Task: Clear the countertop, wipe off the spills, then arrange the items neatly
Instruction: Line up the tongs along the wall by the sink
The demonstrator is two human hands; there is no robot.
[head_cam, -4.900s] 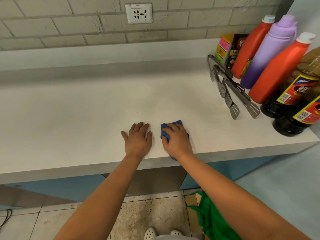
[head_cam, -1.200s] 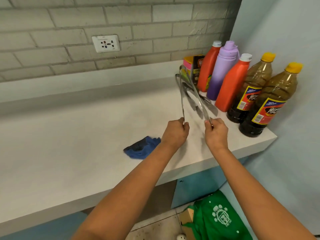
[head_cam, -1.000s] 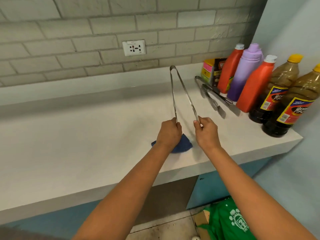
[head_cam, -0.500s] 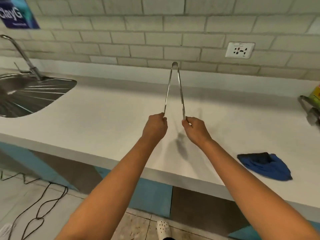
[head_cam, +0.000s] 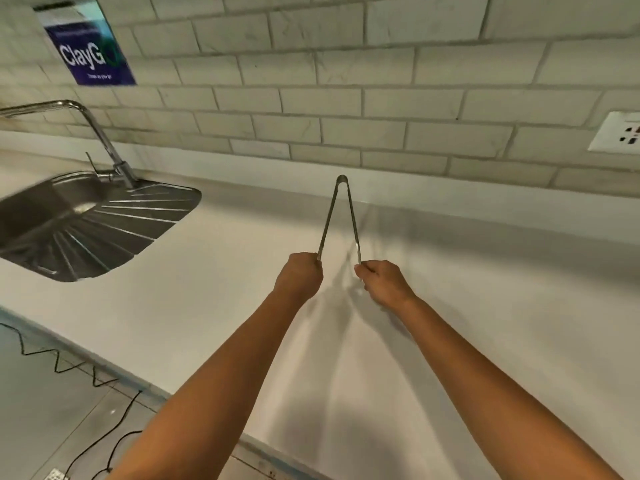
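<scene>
Steel tongs [head_cam: 340,216] held up over the white surface [head_cam: 221,306], hinge end pointing away toward the wall, the two arms spread into a narrow V. Left hand [head_cam: 300,276] is clamped in a fist round the tip of the left arm; right hand [head_cam: 382,282] is pinched round the tip of the right arm. Hands sit apart, one per arm of the tongs. Tong tips are hidden inside the grips. Whether the tongs touch the surface: cannot tell, but their shadow falls on it just below the hands.

Landmark = tongs. Left of them, a stainless sink [head_cam: 79,226] with a ribbed drainboard is set into the surface; a bent chrome faucet [head_cam: 100,140] rises at its back edge. Above and left of the tongs, a dark blue sign [head_cam: 90,51] on the grey brick-tile wall [head_cam: 346,98] reads "ClayG", with a dim round shape after the G; the small line under it is too blurred to read. Right of the tongs, at the frame edge, a white wall socket [head_cam: 620,133], cropped. Below left of the tongs, past the surface edge, black cables [head_cam: 69,368] lie on the floor. No brand marking is visible on the tongs.
</scene>
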